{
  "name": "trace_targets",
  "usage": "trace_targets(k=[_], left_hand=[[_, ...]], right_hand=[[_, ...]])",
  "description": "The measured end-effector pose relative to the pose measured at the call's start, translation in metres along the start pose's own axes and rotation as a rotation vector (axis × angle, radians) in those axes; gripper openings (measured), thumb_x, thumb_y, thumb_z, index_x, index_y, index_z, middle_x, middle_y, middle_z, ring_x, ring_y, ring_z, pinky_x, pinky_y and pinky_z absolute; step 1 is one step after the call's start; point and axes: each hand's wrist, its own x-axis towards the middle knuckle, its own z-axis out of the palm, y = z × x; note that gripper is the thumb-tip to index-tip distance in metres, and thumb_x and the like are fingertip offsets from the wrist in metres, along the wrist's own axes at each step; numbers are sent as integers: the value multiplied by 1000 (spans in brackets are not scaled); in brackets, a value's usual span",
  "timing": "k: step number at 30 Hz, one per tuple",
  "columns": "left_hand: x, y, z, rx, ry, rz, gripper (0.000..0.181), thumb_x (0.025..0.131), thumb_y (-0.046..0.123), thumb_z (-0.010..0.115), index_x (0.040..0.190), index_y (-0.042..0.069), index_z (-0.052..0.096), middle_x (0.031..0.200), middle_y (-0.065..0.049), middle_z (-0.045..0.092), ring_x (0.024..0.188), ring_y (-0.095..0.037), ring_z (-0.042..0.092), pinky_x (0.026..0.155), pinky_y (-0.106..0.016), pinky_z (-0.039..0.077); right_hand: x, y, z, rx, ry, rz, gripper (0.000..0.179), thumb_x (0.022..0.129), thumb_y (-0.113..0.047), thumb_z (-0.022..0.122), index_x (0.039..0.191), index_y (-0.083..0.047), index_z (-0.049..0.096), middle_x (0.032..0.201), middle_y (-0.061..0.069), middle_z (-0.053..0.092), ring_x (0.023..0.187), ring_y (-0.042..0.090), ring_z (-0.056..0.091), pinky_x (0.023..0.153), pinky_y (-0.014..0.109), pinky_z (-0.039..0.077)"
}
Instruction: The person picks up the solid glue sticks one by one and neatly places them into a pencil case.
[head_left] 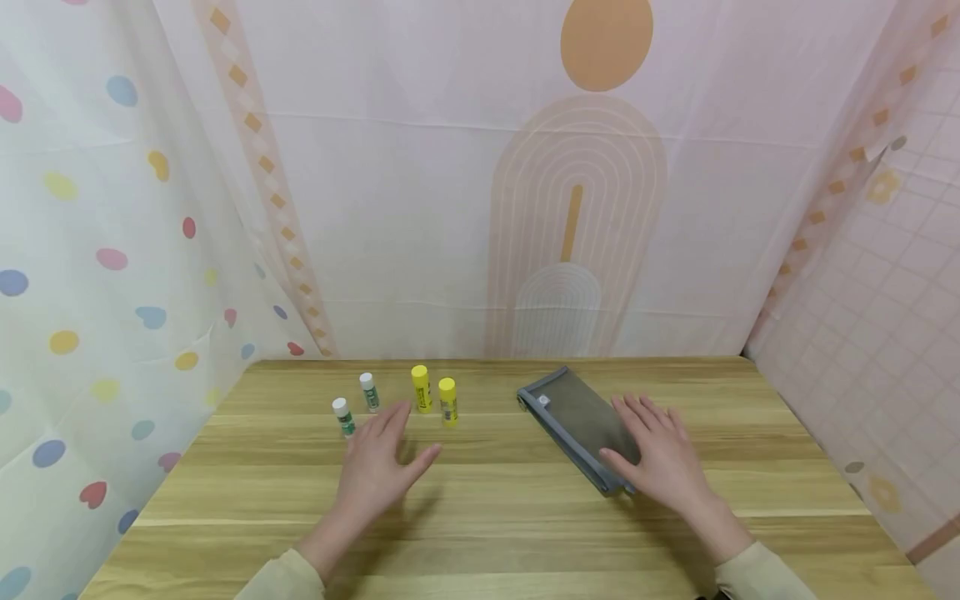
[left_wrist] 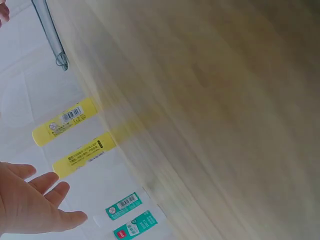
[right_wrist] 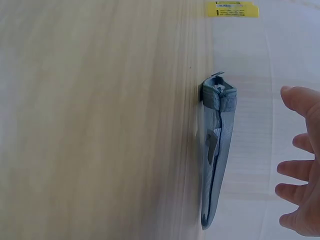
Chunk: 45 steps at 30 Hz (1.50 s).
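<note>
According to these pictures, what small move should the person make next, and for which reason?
I would probably lower the right hand onto the gray pouch and grip its edge. In the head view, this hand appears over the pouch's near end, yet the right wrist view shows a clear gap between them, so the pouch is not held yet.

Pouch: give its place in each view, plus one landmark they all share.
Head: pouch right of centre, partly behind the right hand.
Left wrist: pouch at upper left, cut off by the top edge.
Right wrist: pouch right of centre, seen edge-on.
Shared landmark: a yellow tube.
</note>
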Motion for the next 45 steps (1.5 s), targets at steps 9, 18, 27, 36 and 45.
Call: trace_targets(k=[9, 18, 27, 36, 45], left_hand=[[5, 3, 1, -111, -9, -48, 77, 87, 49, 73, 142, 0, 49, 140, -22, 52, 129, -44, 46, 108, -61, 34], [9, 9, 2, -197, -49, -125, 77, 89, 49, 71, 144, 1, 47, 142, -21, 51, 131, -43, 44, 110, -60, 33], [9, 10, 5, -273, -62, -176, 76, 89, 50, 70, 142, -1, 49, 142, -20, 52, 130, -40, 47, 109, -57, 37], [12, 9, 8, -352, -76, -242, 70, 90, 41, 72, 142, 0, 49, 141, -19, 53, 126, -39, 51, 104, -55, 43], [17, 8, 11, -491, -103, -377, 69, 91, 39, 72, 144, 2, 48, 141, -20, 53, 126, -37, 51, 100, -49, 49]], right_hand=[[6, -4, 6, 0, 12, -11, 75, 84, -42, 76, 142, -2, 50, 138, 21, 54, 128, 44, 47, 110, 67, 27], [10, -10, 11, -1, 1, -36, 74, 81, -41, 79, 139, -3, 54, 135, 19, 57, 124, 41, 51, 111, 62, 31], [11, -13, 19, -9, -30, -52, 73, 81, -44, 80, 138, -5, 56, 131, 18, 61, 120, 40, 54, 102, 57, 43], [15, -17, 26, -21, -54, -78, 73, 77, -44, 82, 135, -5, 59, 127, 17, 63, 116, 39, 56, 100, 55, 46], [19, -19, 33, -33, -82, -100, 72, 76, -42, 84, 134, -6, 60, 124, 17, 65, 113, 38, 59, 97, 55, 48]])
